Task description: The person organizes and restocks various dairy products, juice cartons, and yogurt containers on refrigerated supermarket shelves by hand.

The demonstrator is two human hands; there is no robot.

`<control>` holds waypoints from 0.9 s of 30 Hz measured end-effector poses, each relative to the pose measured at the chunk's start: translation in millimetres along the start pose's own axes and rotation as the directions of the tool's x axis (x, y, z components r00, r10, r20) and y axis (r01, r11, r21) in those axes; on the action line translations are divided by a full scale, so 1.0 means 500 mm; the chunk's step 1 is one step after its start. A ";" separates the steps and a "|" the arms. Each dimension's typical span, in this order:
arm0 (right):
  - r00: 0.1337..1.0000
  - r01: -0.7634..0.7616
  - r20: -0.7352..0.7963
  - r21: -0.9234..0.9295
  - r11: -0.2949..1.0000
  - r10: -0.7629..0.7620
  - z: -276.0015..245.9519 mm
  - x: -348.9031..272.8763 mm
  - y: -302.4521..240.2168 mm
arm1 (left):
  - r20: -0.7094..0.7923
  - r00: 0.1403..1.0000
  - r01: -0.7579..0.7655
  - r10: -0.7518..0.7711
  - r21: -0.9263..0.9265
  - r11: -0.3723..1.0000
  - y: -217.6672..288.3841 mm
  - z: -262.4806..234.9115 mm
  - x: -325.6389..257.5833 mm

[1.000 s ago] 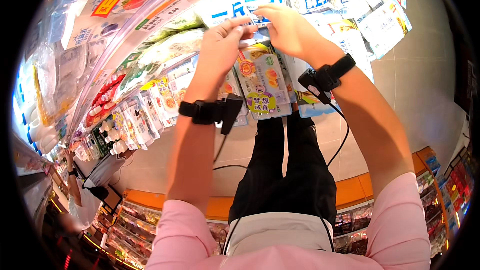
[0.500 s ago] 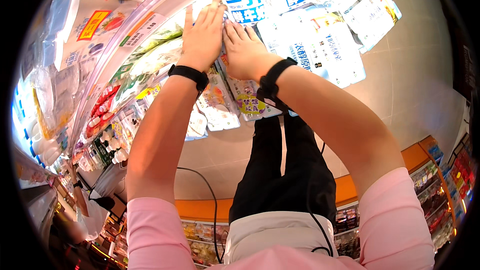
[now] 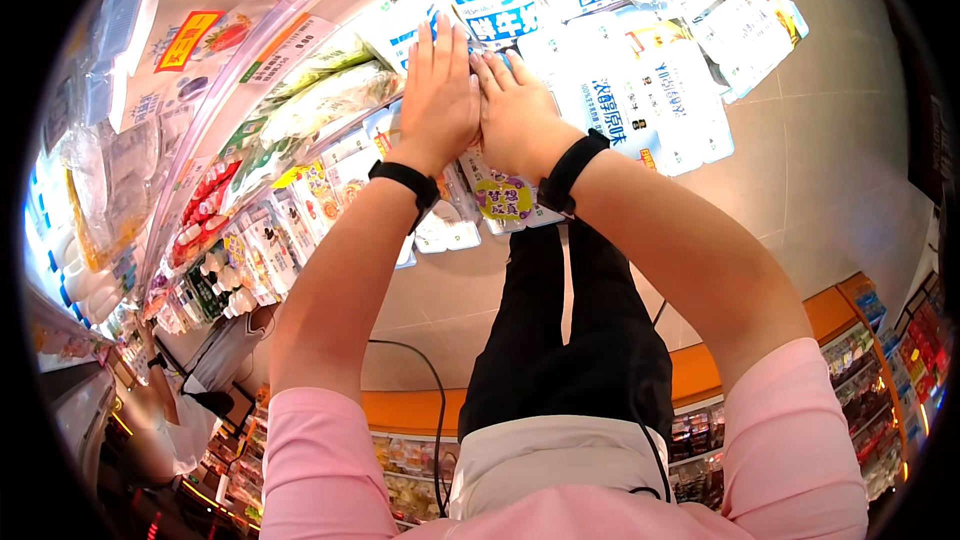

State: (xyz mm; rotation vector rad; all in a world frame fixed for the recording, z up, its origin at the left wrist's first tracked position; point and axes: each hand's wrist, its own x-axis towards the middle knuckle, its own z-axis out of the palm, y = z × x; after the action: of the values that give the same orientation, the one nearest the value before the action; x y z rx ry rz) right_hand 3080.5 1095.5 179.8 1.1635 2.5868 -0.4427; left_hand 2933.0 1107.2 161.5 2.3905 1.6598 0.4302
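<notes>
Blue-and-white bags [image 3: 500, 8] lie at 12 o'clock; my left hand [image 3: 438, 95] and right hand [image 3: 512, 105] are together over their near edge, fingers extended, palms down; I cannot tell what lies beneath the palms; a white pouch [image 3: 640, 90] lies toward 1 o'clock; a price label [image 3: 290, 48] sits toward 11 o'clock.

Strong white light washes out the packets [image 3: 575, 70] at one o'clock; eight o'clock is dim, and the shelf [image 3: 864, 372] at four o'clock looks curved.
</notes>
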 end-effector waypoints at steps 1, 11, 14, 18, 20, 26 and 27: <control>1.000 0.003 0.030 -0.044 0.999 -0.002 0.005 -0.001 -0.007 | 0.086 0.996 -0.001 -0.003 0.041 0.999 0.002 0.004 -0.013; 0.976 -0.052 -0.209 0.054 0.997 0.063 -0.011 0.023 -0.009 | 0.086 0.989 0.119 -0.123 0.050 0.992 0.000 -0.027 -0.054; 0.993 -0.057 -0.095 0.059 0.997 0.063 -0.052 0.042 -0.010 | 0.097 0.986 0.132 -0.136 0.045 0.990 -0.014 -0.013 -0.054; 0.993 -0.055 -0.114 -0.105 0.993 0.043 -0.041 0.020 -0.040 | 0.091 0.970 0.215 -0.226 0.113 0.970 -0.013 0.012 -0.064; 0.999 -0.036 -0.007 -0.139 0.990 0.035 -0.041 0.001 -0.059 | 0.107 0.958 0.244 -0.266 0.185 0.952 -0.010 0.010 -0.080; 0.999 0.014 0.046 0.040 0.999 -0.016 -0.047 -0.062 -0.133 | 0.152 0.964 0.222 -0.219 -0.006 0.975 0.036 -0.085 -0.198; 0.996 0.063 -0.078 0.140 0.988 -0.052 -0.034 -0.058 -0.147 | 0.193 0.941 0.290 -0.277 -0.042 0.956 0.030 -0.096 -0.227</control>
State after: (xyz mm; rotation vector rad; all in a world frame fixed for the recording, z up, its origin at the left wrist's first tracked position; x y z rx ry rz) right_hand 3041.4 1036.1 217.8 1.1733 2.6965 -0.6168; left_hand 2892.5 995.7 197.3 2.0278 1.8308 0.2056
